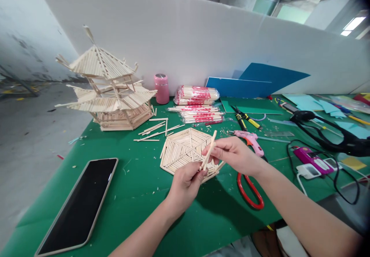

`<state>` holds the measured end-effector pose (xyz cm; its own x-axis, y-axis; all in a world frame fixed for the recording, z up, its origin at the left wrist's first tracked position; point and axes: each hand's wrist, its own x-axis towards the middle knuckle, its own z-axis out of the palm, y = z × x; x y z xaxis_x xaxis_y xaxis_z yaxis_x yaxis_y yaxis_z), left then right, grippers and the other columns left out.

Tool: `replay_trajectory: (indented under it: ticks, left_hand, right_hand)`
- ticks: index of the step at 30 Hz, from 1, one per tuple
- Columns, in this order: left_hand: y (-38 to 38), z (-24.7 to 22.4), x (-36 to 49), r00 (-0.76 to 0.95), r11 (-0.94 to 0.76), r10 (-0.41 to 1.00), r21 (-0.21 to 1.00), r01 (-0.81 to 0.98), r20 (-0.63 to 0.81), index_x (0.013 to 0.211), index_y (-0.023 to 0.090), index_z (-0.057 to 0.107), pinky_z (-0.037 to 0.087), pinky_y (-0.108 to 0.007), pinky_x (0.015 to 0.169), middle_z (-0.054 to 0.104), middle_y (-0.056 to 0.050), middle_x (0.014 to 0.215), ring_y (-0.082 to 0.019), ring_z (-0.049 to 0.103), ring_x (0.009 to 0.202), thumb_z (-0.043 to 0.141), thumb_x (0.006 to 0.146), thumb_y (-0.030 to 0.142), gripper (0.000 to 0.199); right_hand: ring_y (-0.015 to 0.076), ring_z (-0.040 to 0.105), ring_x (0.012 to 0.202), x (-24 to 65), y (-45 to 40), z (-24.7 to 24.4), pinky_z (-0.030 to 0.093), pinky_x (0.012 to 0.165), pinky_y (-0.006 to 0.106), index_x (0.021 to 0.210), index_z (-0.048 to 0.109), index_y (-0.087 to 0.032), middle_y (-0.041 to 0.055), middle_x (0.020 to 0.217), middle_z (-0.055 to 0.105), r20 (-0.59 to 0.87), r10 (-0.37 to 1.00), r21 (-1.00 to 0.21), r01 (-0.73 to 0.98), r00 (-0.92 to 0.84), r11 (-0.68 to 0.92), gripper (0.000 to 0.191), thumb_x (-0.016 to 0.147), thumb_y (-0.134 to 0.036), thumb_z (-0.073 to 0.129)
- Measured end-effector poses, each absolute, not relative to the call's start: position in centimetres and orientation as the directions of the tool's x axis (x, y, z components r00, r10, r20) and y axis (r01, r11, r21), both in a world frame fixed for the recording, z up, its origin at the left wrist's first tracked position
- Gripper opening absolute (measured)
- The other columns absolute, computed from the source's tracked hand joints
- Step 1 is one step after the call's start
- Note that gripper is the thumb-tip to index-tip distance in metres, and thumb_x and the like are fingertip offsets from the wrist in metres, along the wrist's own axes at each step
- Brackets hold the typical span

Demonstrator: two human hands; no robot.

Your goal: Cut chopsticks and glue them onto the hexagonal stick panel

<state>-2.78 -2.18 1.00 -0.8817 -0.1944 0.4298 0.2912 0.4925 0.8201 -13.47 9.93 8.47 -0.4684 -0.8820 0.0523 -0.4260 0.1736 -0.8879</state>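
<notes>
Both hands meet above the near right part of a flat many-sided panel of wooden sticks [179,149], which lies on the green table. My left hand [187,183] pinches the lower ends of short wooden sticks [212,143]. Higher up, the fingers of my right hand [231,154] are closed on the same sticks, which tilt up to the right. How many sticks are held is hard to tell. Loose sticks [153,129] lie beyond the panel to the left. A pagoda model of sticks [115,104] stands at the back left.
A phone [81,207] lies at the front left. Red-handled scissors [250,195] and a pink glue gun [250,139] sit beside my right arm. Behind are pliers [245,120], bagged sticks [199,112] and a pink bottle [161,89]. A purple power strip [313,160] with cables is at the right.
</notes>
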Motion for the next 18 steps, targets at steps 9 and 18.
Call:
replay_trajectory:
  ticks: [9, 18]
  left_hand:
    - [-2.2, 0.8, -2.8, -0.885, 0.527, -0.196, 0.807, 0.268, 0.422, 0.070, 0.016, 0.055, 0.037, -0.018, 0.049, 0.054, 0.001, 0.057, -0.009, 0.049, 0.051, 0.045, 0.080, 0.018, 0.014]
    - [-2.2, 1.0, -2.7, -0.887, 0.507, -0.203, 0.819, 0.267, 0.415, 0.071, 0.015, 0.057, 0.038, -0.018, 0.048, 0.056, 0.000, 0.057, -0.010, 0.050, 0.052, 0.047, 0.078, 0.017, 0.013]
  right_hand:
    - [0.0087, 0.048, 0.054, -14.0, 8.3, 8.2, 0.037, 0.051, 0.021, 0.062, 0.051, -0.016, -0.0012, 0.059, 0.053, -0.030, -0.798, -0.869, -0.378, -0.602, 0.318, 0.025, 0.082, -0.027, 0.043]
    - [0.0107, 0.055, 0.060, -16.3, 9.8, 8.9, 0.038, 0.053, 0.020, 0.082, 0.051, -0.018, 0.0011, 0.072, 0.060, 0.199, -0.633, -0.579, -0.611, -0.748, 0.540, 0.029, 0.087, -0.035, 0.029]
